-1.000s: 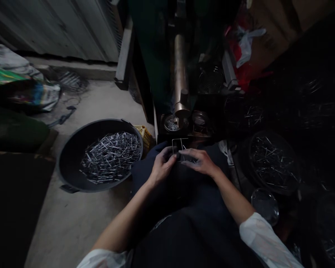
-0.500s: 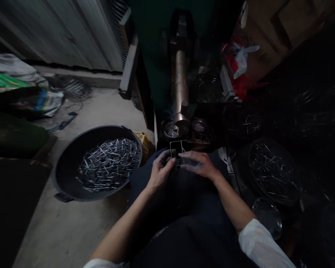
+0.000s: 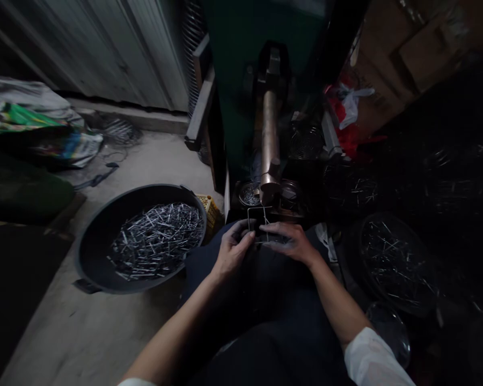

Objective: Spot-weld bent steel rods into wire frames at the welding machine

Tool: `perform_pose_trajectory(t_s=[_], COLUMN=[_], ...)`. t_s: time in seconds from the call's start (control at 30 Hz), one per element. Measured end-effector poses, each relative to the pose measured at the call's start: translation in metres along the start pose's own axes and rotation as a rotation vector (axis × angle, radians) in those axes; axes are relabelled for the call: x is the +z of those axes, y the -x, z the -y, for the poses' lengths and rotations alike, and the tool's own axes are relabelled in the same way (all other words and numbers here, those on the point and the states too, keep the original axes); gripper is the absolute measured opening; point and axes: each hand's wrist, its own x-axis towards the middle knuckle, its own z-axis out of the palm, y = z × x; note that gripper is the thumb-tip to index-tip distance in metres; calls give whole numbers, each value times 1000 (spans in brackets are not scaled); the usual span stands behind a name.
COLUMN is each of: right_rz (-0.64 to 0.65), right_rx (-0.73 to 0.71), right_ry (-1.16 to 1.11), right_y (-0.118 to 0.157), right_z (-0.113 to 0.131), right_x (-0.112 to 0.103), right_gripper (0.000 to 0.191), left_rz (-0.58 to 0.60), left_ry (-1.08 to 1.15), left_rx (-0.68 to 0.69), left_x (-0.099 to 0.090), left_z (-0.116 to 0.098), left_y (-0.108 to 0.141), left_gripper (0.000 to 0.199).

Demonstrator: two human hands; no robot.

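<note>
A thin bent wire frame (image 3: 249, 215) stands up between my two hands, above my lap. My left hand (image 3: 232, 251) is closed on its left side, thumb pressed against the fingers. My right hand (image 3: 292, 241) grips the right side of the frame with its fingers together. Just beyond the wire, the rounded lower end of a metal machine arm (image 3: 270, 145) hangs over a dark work surface. A small round dish of tiny metal pieces (image 3: 249, 195) sits left of the arm's end.
On the left, a large black basin (image 3: 94, 257) holds a heap of metal wire pieces, beside a yellow crate (image 3: 209, 206). Another dark basin (image 3: 366, 268) of wire pieces stands at the right, near a clear round container (image 3: 394, 332). Cardboard boxes (image 3: 418, 64) are stacked behind.
The view has shifted slightly, so the machine appears lower and further right. Both hands keep their hold on the wire frame, with hardly any other movement.
</note>
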Motion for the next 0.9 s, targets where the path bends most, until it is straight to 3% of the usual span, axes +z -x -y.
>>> perform_pose_trajectory(t_s=[0.3, 0.9], right_rz=[17, -10], right_rx=[26, 80], right_ry=[9, -84], right_y=[-3, -7], right_z=[2, -1], right_x=[-1, 2], right_gripper=[44, 40], left_rz=[11, 20], left_ry=[-14, 37], left_rx=[13, 5], left_x=[-6, 4], left_z=[6, -1], left_y=[-5, -6], left_gripper=[46, 43])
